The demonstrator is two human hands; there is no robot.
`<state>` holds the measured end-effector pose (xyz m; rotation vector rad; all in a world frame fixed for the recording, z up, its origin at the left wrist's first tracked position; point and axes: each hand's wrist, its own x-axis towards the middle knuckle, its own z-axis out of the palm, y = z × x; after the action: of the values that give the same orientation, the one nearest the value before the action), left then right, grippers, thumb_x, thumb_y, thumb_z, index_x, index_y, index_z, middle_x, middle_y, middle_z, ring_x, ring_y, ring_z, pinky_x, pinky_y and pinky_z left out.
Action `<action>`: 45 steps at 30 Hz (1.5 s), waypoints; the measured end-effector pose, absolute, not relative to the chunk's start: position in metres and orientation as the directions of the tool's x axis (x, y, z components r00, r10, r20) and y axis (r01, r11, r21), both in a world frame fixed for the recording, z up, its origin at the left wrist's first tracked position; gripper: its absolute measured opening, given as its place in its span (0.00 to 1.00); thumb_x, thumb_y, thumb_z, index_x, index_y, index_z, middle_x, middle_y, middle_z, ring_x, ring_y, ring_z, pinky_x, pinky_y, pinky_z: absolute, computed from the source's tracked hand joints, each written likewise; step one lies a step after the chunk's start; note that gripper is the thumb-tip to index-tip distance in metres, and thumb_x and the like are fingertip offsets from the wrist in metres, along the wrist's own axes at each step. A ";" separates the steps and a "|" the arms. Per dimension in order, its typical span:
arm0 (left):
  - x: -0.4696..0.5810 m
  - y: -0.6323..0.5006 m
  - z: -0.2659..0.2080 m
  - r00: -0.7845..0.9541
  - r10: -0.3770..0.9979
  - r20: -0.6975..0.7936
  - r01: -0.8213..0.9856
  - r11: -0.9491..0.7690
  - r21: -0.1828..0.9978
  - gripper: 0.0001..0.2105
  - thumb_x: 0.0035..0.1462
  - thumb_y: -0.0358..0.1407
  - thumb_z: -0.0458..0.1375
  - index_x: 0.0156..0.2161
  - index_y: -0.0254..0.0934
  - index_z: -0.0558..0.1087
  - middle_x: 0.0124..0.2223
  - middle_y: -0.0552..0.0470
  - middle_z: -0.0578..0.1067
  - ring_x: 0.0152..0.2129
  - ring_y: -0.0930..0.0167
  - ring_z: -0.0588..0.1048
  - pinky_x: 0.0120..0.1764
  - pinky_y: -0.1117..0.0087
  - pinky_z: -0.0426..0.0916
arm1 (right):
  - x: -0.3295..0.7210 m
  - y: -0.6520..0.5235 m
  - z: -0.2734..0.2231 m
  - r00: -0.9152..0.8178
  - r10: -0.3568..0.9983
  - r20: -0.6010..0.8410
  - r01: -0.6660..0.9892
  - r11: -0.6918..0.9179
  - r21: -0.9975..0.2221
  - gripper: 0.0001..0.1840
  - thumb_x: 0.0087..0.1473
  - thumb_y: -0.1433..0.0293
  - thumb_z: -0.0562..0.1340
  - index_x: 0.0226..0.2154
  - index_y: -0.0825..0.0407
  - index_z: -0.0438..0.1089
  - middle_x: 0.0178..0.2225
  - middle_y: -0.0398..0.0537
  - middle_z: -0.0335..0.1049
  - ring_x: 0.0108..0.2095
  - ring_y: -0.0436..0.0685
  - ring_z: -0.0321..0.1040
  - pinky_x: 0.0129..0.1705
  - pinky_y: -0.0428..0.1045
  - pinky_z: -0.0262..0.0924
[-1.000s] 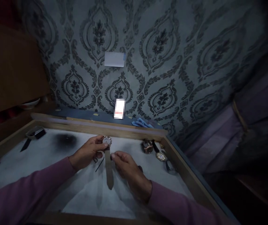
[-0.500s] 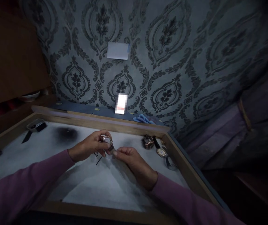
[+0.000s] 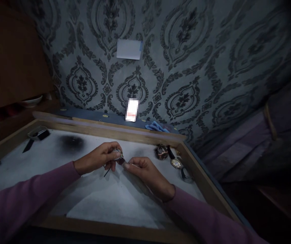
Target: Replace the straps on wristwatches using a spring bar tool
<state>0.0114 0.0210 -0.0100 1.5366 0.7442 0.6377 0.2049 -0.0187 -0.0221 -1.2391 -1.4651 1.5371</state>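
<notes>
Nowhere can any writing be read: the white card point(image 3: 128, 49) stuck on the patterned wall is blank from this angle, and the small label point(image 3: 131, 109) standing on the ledge below it is blurred. Beneath the hands lies a shallow wooden tray point(image 3: 104, 133) lined with pale cloth; it holds a few other watches point(image 3: 172, 157) well to the right of the fingers, a thin dark pin point(image 3: 107, 172) just under them, and a dark buckle piece with a strap point(image 3: 37, 134) far off to their left. A wristwatch point(image 3: 117, 154) sits between both hands above the cloth. The left hand point(image 3: 97, 159) pinches its round case between thumb and curled fingers, while the right hand point(image 3: 145, 173) pinches the dark strap stub beside the case with thumb and forefinger.
</notes>
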 end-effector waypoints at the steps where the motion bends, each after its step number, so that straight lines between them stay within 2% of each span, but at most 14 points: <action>1: 0.011 0.021 -0.009 0.639 0.769 -0.024 0.092 -0.046 0.995 0.14 0.58 0.44 0.56 0.34 0.34 0.64 0.28 0.55 0.70 0.17 0.77 0.70 0.18 0.78 0.58 | 0.206 -0.019 -0.022 -0.309 0.937 -0.165 0.146 -0.125 -0.981 0.24 0.44 0.50 0.66 0.24 0.55 0.67 0.19 0.37 0.57 0.20 0.46 0.48 0.22 0.44 0.40; 6: 0.012 0.020 -0.007 0.640 0.768 -0.027 0.101 -0.049 0.994 0.13 0.58 0.44 0.56 0.34 0.34 0.64 0.28 0.55 0.71 0.17 0.78 0.69 0.18 0.78 0.58 | 0.208 -0.018 -0.022 -0.274 0.961 -0.039 0.220 0.023 -0.975 0.19 0.53 0.53 0.60 0.29 0.53 0.65 0.19 0.37 0.55 0.21 0.47 0.49 0.23 0.44 0.43; 10: 0.013 0.019 -0.008 0.654 0.756 -0.024 0.103 -0.057 0.993 0.14 0.57 0.44 0.56 0.34 0.34 0.64 0.29 0.54 0.72 0.17 0.78 0.69 0.18 0.78 0.59 | 0.210 -0.017 -0.022 -0.332 0.940 0.077 0.258 0.169 -0.951 0.18 0.57 0.54 0.57 0.30 0.53 0.64 0.25 0.42 0.61 0.25 0.50 0.54 0.27 0.45 0.50; 13: 0.013 0.019 -0.009 0.656 0.754 -0.023 0.093 -0.050 0.994 0.14 0.57 0.45 0.56 0.34 0.34 0.64 0.30 0.53 0.72 0.17 0.78 0.69 0.18 0.78 0.59 | 0.211 -0.017 -0.022 -0.345 0.930 0.129 0.296 0.238 -0.925 0.17 0.59 0.56 0.54 0.30 0.53 0.64 0.26 0.42 0.61 0.26 0.50 0.53 0.28 0.45 0.50; 21: 0.015 0.018 -0.015 0.649 0.761 -0.016 0.074 -0.042 0.996 0.14 0.58 0.45 0.55 0.35 0.35 0.64 0.26 0.56 0.71 0.16 0.78 0.69 0.18 0.79 0.59 | 0.209 -0.020 -0.020 -0.357 0.915 0.188 0.371 0.324 -0.870 0.17 0.61 0.58 0.53 0.30 0.52 0.66 0.27 0.45 0.65 0.29 0.53 0.59 0.31 0.47 0.53; 26: 0.015 0.017 -0.014 0.641 0.768 -0.015 0.074 -0.043 0.996 0.14 0.58 0.46 0.55 0.35 0.35 0.63 0.28 0.54 0.71 0.17 0.78 0.70 0.17 0.79 0.59 | 0.210 -0.019 -0.020 -0.359 0.906 0.222 0.367 0.356 -0.859 0.18 0.62 0.57 0.54 0.28 0.52 0.66 0.27 0.45 0.66 0.30 0.54 0.60 0.32 0.47 0.53; 39: 0.016 0.016 -0.014 0.627 0.779 -0.003 0.056 -0.041 0.998 0.14 0.58 0.45 0.56 0.35 0.35 0.64 0.27 0.56 0.70 0.17 0.77 0.70 0.17 0.79 0.59 | 0.210 -0.020 -0.017 -0.364 0.908 0.208 0.390 0.351 -0.851 0.19 0.62 0.56 0.52 0.26 0.52 0.62 0.22 0.39 0.53 0.24 0.50 0.50 0.26 0.46 0.46; 45: 0.016 0.017 -0.016 0.624 0.781 0.006 0.060 -0.055 0.997 0.13 0.59 0.44 0.55 0.35 0.35 0.63 0.26 0.56 0.70 0.17 0.77 0.70 0.17 0.79 0.59 | 0.210 -0.019 -0.019 -0.364 0.905 0.222 0.412 0.370 -0.833 0.18 0.62 0.60 0.51 0.25 0.51 0.60 0.21 0.39 0.53 0.23 0.50 0.50 0.25 0.46 0.45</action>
<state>0.0163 0.0165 -0.0156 1.5321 0.7323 0.6826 0.2098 -0.0186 -0.0191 -1.1376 -1.9361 0.9024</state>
